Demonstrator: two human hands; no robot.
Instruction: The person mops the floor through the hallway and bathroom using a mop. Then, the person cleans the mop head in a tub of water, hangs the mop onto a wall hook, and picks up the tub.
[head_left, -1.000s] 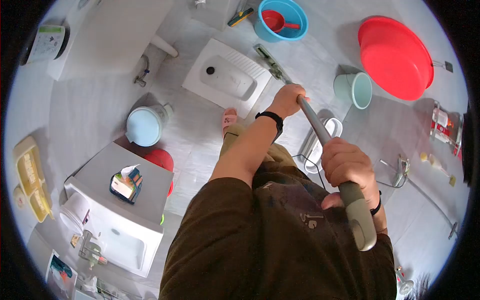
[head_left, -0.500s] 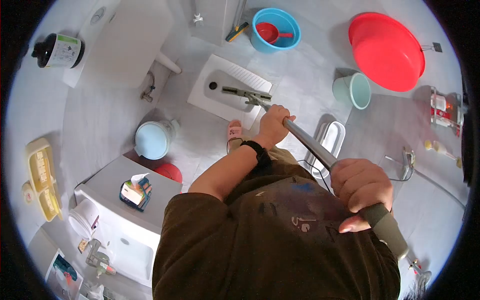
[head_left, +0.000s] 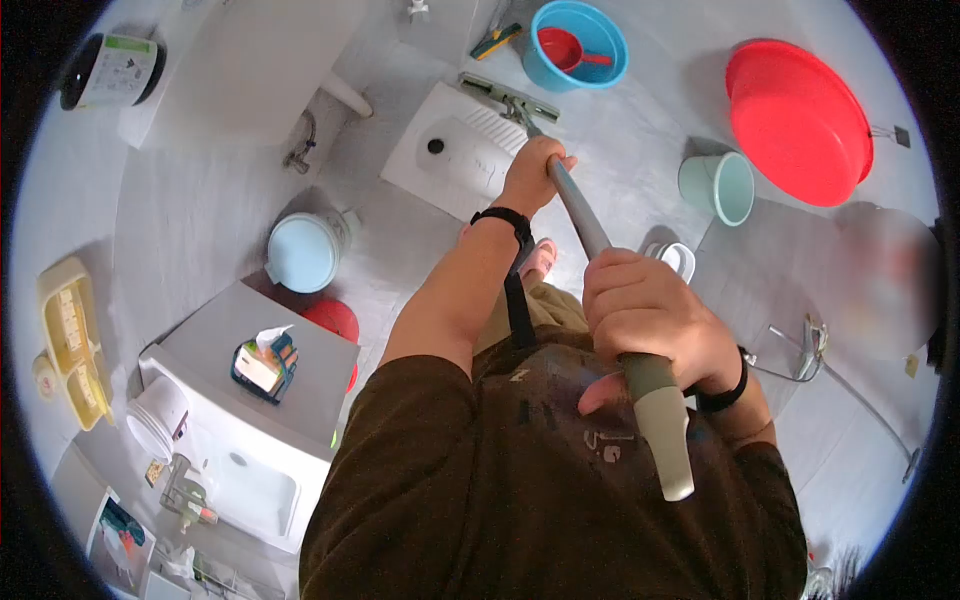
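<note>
A long grey pole (head_left: 581,208) with a pale grip at its near end runs from my chest out toward the floor. My left hand (head_left: 535,175) is closed round its middle, just past the dark wristband. Nearer my body, on the right, my right hand (head_left: 655,315) wraps the pole above the grip, thumb below. At the far end, a flat narrow mop head (head_left: 508,97) lies at the upper ridged edge of the white squat toilet (head_left: 420,165). The toilet's near right part is partly hidden behind my left hand.
A blue basin (head_left: 575,75) holds a red dipper. A pale green bucket (head_left: 717,188) and a large red basin (head_left: 795,125) are on the right. On the left are a lidded bucket (head_left: 303,253), a grey counter (head_left: 210,335) and a white sink (head_left: 255,500).
The mop head has moved from across the toilet to its far edge. Both hands have shifted left with the pole, still closed on it. A pink slipper now shows right of my left wrist.
</note>
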